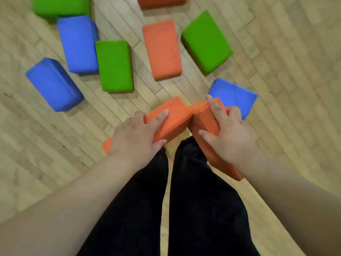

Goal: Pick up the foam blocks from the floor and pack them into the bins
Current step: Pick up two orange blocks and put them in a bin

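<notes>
My left hand (137,134) grips an orange foam block (172,118) held above the floor, thumb on its near side and fingers over the top. My right hand (224,130) grips a second orange foam block (204,119), tilted, with its far end touching the first block. On the wooden floor beyond lie more blocks: an orange one (162,48), green ones (114,65) (206,41) (60,6), blue ones (78,43) (53,84) (233,96), and another orange one (161,1) at the top edge. No bin is in view.
My legs in black trousers (184,200) stand directly below the held blocks. Bare wooden floor (286,71) spreads to the right and lower left of the scattered blocks.
</notes>
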Demonstrator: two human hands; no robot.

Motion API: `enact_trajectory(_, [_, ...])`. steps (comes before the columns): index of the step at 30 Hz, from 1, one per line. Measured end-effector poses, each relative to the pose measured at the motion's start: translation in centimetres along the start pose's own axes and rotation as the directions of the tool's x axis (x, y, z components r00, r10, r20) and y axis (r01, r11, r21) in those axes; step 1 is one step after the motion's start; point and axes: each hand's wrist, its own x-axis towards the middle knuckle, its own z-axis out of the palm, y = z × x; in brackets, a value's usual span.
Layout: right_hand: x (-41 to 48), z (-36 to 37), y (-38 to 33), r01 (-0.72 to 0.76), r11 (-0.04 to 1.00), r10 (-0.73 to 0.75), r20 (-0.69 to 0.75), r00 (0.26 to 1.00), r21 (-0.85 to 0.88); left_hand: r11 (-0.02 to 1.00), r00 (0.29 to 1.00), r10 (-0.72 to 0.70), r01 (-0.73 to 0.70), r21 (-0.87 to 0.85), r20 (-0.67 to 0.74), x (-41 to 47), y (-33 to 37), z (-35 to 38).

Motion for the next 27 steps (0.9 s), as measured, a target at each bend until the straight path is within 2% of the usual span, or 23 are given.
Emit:
enact_trajectory(4, [-10.1, -6.8, 0.1, -0.16, 0.986, 0.165, -0.113, 0.98, 0.05, 0.979, 0.982, 0.189, -0.19, 0.07, 0.018, -4.4, 6.1, -6.9])
enact_trajectory(6, [-15.6, -8.6, -0.1, -0.272, 0.951, 0.294, -0.167, 0.941, 0.146, 0.941, 0.949, 0.315, -0.315, 0.125, 0.018, -6.5, 8.8, -9.7])
enact_trajectory(9, [-24.2, -9.3, -1.4, -0.403, 0.865, 0.477, -0.24, 0.846, 0.3, 0.823, 0.854, 0.518, -0.511, 0.25, 0.039, -10.4, 11.6, -13.0])
enact_trajectory(11, [-30.1, -8.4, -3.2, -0.461, 0.787, 0.587, -0.265, 0.765, 0.41, 0.71, 0.764, 0.64, -0.628, 0.32, 0.078, -13.5, 12.4, -14.5])
enact_trajectory(15, [-41.6, -4.7, -7.8, -0.553, 0.604, 0.781, -0.285, 0.556, 0.574, 0.456, 0.577, 0.783, -0.785, 0.419, 0.23, -20.8, 13.9, -16.4])
enact_trajectory(19, [-51.3, -0.2, -12.0, -0.581, 0.39, 0.914, -0.225, 0.336, 0.714, 0.178, 0.337, 0.872, -0.894, 0.411, 0.356, -27.8, 16.5, -16.8])
enact_trajectory(23, [-59.4, 3.0, -15.1, -0.52, 0.185, 0.981, -0.187, 0.049, 0.834, -0.11, 0.075, 0.895, -0.918, 0.381, 0.439, -34.8, 21.0, -16.5])
enact_trajectory(27, [-66.3, 4.8, -17.3, -0.401, 0.04, 0.968, -0.135, -0.213, 0.915, -0.293, -0.135, 0.884, -0.907, 0.303, 0.448, -42.3, 25.4, -15.8])
